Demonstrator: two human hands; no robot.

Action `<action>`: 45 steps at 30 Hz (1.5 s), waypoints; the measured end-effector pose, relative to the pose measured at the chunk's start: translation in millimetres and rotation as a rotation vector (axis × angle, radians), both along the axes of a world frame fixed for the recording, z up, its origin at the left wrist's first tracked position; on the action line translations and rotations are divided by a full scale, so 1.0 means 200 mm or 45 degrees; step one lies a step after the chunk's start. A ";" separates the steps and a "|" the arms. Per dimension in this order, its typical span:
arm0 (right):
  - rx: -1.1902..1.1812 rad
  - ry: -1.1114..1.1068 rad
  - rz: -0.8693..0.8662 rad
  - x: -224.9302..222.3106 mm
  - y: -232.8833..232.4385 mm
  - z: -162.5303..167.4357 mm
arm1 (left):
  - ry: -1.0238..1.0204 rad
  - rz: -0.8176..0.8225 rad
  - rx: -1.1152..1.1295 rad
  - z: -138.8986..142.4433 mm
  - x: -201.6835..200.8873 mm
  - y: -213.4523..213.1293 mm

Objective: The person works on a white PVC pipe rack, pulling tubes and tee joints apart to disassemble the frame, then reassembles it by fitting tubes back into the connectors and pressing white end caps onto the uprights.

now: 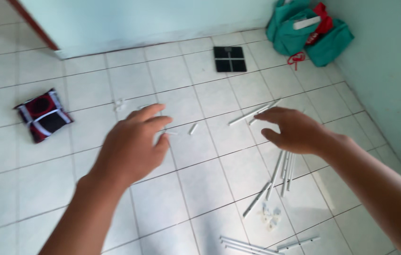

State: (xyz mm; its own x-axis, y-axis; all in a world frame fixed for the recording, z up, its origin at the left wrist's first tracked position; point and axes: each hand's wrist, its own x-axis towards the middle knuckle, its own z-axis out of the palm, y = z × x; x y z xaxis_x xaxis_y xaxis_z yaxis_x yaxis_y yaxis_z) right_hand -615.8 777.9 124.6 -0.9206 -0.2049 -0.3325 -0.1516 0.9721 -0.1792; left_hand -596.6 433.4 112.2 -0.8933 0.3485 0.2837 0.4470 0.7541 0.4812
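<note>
Two bare hands hover over a white tiled floor (200,189) strewn with loose white rods. The left hand (132,146) is nearest a short rod piece (193,128), fingers loosely spread and holding nothing; the right hand (295,130), fingers relaxed and empty, hangs above a pair of long rods (252,114). More rods (281,174) lie fanned below it beside small white connectors (270,215). Nothing appears joined; all pieces lie separate. Green bags (304,33) slump in the corner, contents unclear. A black scale (230,59) and a red-black pouch (43,114) sit apart.
</note>
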 end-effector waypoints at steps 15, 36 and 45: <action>-0.395 -0.069 -0.153 -1.16 -0.25 -1.19 | -0.144 0.154 -0.004 -1.23 -1.13 -0.31; -0.469 -0.185 -1.151 -1.60 -0.42 -4.50 | -0.016 0.230 -0.073 -4.45 -1.57 0.23; -0.434 0.088 -0.634 -1.91 -0.75 -4.60 | 0.130 0.316 0.143 -4.68 -1.88 -0.07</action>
State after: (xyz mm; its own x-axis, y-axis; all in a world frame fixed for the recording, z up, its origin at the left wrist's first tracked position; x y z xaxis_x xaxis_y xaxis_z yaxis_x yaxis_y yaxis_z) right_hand -998.6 628.9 -795.4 -0.9502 0.1718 -0.2600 0.2846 0.8184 -0.4992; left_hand -972.1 418.7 -823.5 -0.9121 0.0840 0.4012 0.3059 0.7910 0.5299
